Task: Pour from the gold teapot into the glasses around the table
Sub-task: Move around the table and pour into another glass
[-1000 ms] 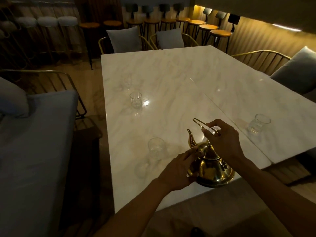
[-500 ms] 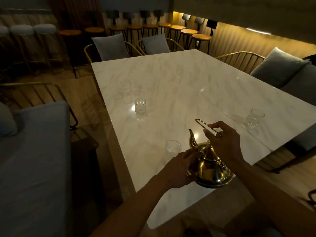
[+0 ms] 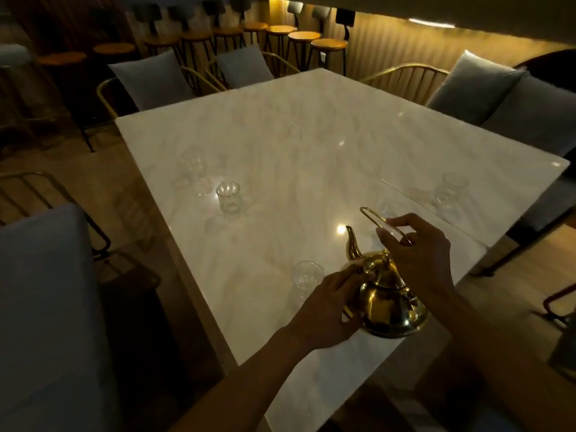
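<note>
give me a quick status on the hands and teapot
Right hand gripping teapot handle; left hand steadying gold teapot, upright. Nearest glass just beside the spout. Nothing in the way.

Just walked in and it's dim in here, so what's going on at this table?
A person is holding a gold teapot at the near edge of a marble table. The right hand grips its wire handle; the left hand steadies its side. The pot is upright, spout toward the nearest glass, with no stream visible. Three more glasses stand farther off.
</note>
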